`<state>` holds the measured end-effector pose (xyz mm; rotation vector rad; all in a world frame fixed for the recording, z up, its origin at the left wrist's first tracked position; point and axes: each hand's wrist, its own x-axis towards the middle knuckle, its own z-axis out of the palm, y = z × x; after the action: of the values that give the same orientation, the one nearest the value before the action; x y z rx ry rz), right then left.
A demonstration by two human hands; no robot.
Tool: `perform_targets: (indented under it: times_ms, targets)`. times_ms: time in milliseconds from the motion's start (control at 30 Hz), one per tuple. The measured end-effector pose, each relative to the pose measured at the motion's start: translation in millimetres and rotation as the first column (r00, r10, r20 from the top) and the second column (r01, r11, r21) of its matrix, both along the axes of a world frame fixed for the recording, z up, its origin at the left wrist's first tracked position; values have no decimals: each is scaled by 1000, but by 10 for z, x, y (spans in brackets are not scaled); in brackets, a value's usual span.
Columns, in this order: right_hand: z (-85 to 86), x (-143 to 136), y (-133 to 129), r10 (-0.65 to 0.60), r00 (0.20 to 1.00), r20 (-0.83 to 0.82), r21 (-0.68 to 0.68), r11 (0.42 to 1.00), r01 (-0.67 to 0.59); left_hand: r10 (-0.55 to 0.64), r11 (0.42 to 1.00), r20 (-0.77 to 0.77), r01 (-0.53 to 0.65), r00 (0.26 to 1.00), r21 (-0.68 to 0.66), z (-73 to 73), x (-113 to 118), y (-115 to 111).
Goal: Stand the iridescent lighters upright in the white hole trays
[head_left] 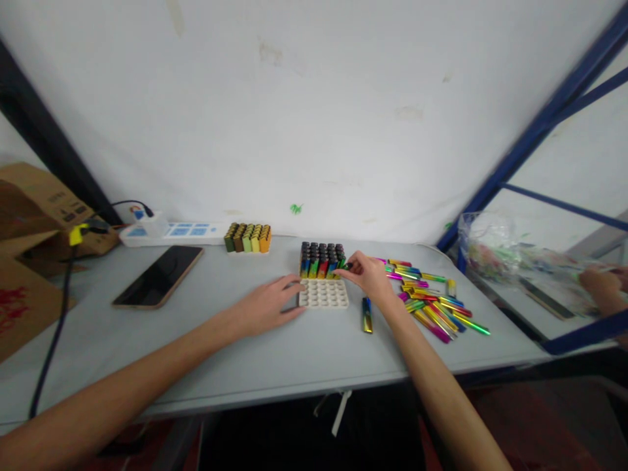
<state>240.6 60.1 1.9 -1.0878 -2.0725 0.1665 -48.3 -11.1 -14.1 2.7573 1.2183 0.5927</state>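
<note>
My left hand (273, 302) lies on the table with its fingers spread, their tips at the left edge of a white tray (324, 294) with rows of round holes. Just behind the tray stands a block of upright, black-topped lighters (322, 256) with shiny multicoloured bodies. My right hand (364, 273) pinches a dark-ended lighter (348, 266) at the right side of that block. A single blue and gold lighter (367, 315) lies below my right hand, apart from the tray.
Many shiny coloured sticks (436, 307), likely lighters, lie heaped at the right. Farther left are a gold-topped lighter block (248, 238), a phone (159, 277), a power strip (196, 232) and cardboard boxes (29, 281). A blue metal frame (520, 150) borders the right; another person's hand (601, 288) shows beyond.
</note>
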Motion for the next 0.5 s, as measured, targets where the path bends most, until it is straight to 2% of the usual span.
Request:
perform_targets:
  times_ms: [133, 333, 500]
  targets:
    - [-14, -19, 14, 1, 1000, 18, 1, 1000, -1, 13, 1000, -14, -13, 1000, -1, 9, 1, -7]
    - [78, 100, 3, 129, 991, 26, 42, 991, -130, 12, 1000, -13, -12, 1000, 0, 16, 5, -14]
    - [133, 219, -35, 124, 992, 1, -17, 992, -124, 10, 1000, 12, -10, 1000, 3, 8, -7, -14]
